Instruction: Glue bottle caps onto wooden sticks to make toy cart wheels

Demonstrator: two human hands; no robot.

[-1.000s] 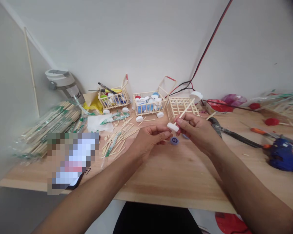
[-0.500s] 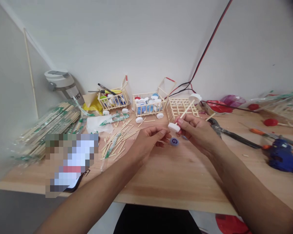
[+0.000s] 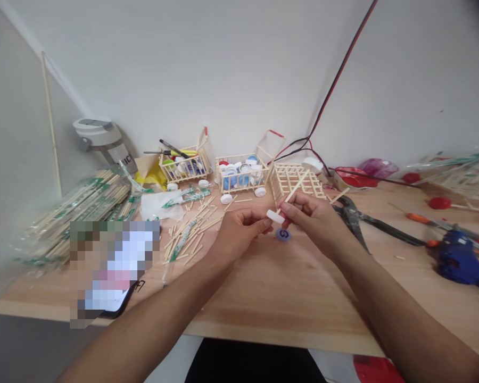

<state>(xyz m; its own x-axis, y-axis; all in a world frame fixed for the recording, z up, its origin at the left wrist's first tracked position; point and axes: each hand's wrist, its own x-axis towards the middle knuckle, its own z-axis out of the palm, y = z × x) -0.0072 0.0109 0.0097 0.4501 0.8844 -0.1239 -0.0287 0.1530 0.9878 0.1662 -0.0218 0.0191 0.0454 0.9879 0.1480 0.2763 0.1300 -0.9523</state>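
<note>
My right hand (image 3: pixel 315 221) pinches a thin wooden stick (image 3: pixel 293 190) that carries a white bottle cap (image 3: pixel 275 216) at its near end and a second white cap (image 3: pixel 313 164) at its far end. My left hand (image 3: pixel 239 231) is curled, its fingertips touching the near cap. Both hands hover above the wooden table (image 3: pixel 287 287). A blue cap (image 3: pixel 283 234) lies on the table just under them.
Two small stick carts (image 3: pixel 241 173) filled with caps and a stick lattice frame (image 3: pixel 299 180) stand at the back. Loose sticks (image 3: pixel 191 229), packed chopsticks (image 3: pixel 83 202) and a phone (image 3: pixel 112 276) lie left. Scissors (image 3: pixel 359 221) and a blue glue gun (image 3: pixel 463 258) lie right.
The right hand has tilted the stick and shifted it slightly left, so the near cap now shows edge-on. The left fingertips have closed onto that cap.
</note>
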